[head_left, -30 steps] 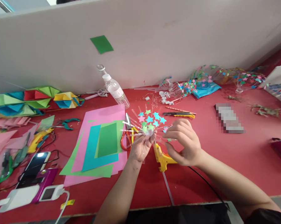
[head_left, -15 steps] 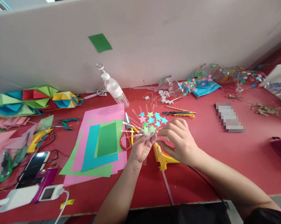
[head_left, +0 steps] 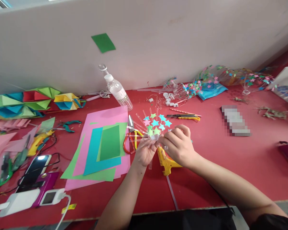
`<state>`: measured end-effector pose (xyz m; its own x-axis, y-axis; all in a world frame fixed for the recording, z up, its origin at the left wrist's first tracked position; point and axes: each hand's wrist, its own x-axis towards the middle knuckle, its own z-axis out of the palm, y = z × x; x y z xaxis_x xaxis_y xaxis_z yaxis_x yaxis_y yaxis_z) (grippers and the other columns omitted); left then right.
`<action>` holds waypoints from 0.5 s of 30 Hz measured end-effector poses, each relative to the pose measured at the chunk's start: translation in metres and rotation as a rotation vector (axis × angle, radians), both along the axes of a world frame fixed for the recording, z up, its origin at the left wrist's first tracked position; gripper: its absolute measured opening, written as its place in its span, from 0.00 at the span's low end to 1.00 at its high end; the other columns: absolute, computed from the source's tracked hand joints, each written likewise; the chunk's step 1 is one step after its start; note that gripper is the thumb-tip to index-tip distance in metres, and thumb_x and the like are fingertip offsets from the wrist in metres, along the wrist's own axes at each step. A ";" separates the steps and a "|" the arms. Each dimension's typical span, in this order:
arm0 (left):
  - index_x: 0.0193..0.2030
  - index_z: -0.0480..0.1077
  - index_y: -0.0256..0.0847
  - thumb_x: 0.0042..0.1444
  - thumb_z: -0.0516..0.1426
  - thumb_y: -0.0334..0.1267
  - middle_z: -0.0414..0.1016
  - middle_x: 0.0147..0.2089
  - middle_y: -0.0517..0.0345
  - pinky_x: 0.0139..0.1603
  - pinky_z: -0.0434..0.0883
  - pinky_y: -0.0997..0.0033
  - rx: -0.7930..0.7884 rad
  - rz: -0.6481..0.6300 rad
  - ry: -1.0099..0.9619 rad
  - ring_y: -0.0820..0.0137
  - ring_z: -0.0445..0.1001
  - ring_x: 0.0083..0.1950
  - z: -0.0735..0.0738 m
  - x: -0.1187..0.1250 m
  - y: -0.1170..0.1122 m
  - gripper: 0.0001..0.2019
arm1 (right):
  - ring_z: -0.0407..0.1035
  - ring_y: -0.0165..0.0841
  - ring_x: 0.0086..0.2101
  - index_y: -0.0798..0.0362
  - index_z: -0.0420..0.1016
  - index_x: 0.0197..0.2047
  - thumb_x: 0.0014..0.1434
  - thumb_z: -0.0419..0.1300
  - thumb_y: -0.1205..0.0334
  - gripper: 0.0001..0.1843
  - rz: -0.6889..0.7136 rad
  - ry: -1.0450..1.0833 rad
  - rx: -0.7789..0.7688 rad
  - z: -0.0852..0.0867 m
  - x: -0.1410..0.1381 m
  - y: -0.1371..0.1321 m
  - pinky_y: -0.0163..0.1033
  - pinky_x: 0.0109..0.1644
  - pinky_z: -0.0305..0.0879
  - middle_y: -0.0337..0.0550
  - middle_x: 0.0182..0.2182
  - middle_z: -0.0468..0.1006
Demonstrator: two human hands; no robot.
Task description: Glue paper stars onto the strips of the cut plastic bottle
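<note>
My left hand (head_left: 146, 152) is closed around the base of a cut clear plastic bottle piece (head_left: 154, 137), whose strips fan outward. Blue, green and pink paper stars (head_left: 155, 123) sit at the ends of some strips; those on the left are bare. At its right edge, my right hand (head_left: 178, 144) has its fingers bent and pinched together on a clear strip, with the fingertips partly hidden. Beneath the hands lies a yellow hot glue gun (head_left: 166, 162), a glue stick (head_left: 172, 193) sticking out of its back. Red-and-yellow-handled scissors (head_left: 132, 137) rest just left of the piece.
Coloured paper sheets (head_left: 105, 153) lie left of my hands, with a plastic bottle (head_left: 118, 92) behind them. A utility knife (head_left: 185, 117) is beyond my right hand. Starred plastic pieces (head_left: 190, 89) line the wall. Phones, a power bank and cables crowd the left front.
My right hand has moved slightly left, its fingers closing from a loose spread to a pinch at the bottle piece's edge. The left hand keeps hold, nearly in place.
</note>
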<state>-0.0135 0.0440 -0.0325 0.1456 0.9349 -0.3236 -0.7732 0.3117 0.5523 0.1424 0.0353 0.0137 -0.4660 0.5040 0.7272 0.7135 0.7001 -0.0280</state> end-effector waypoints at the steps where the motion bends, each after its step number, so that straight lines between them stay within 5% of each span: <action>1: 0.27 0.70 0.39 0.39 0.62 0.22 0.75 0.29 0.61 0.42 0.74 0.73 0.006 -0.011 0.001 0.69 0.77 0.39 0.000 0.001 -0.001 0.10 | 0.55 0.33 0.30 0.51 0.72 0.31 0.62 0.54 0.72 0.10 0.000 -0.021 0.028 -0.001 0.001 0.000 0.45 0.48 0.56 0.38 0.24 0.69; 9: 0.17 0.65 0.38 0.38 0.62 0.24 0.71 0.21 0.62 0.29 0.70 0.78 0.014 -0.024 0.047 0.73 0.73 0.29 -0.003 0.001 -0.003 0.10 | 0.54 0.33 0.30 0.50 0.69 0.29 0.61 0.54 0.73 0.11 0.015 -0.050 0.121 -0.007 0.000 -0.001 0.43 0.43 0.53 0.37 0.25 0.67; 15: 0.22 0.71 0.38 0.38 0.63 0.25 0.78 0.29 0.58 0.37 0.75 0.75 0.015 0.039 0.033 0.71 0.77 0.34 0.001 -0.007 0.002 0.06 | 0.57 0.33 0.30 0.51 0.71 0.34 0.62 0.56 0.67 0.05 0.004 0.029 -0.039 0.005 -0.004 -0.002 0.43 0.43 0.54 0.37 0.25 0.70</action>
<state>-0.0204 0.0459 -0.0316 0.0989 0.9443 -0.3139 -0.7659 0.2737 0.5818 0.1381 0.0328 0.0190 -0.4473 0.5306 0.7200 0.7091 0.7010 -0.0762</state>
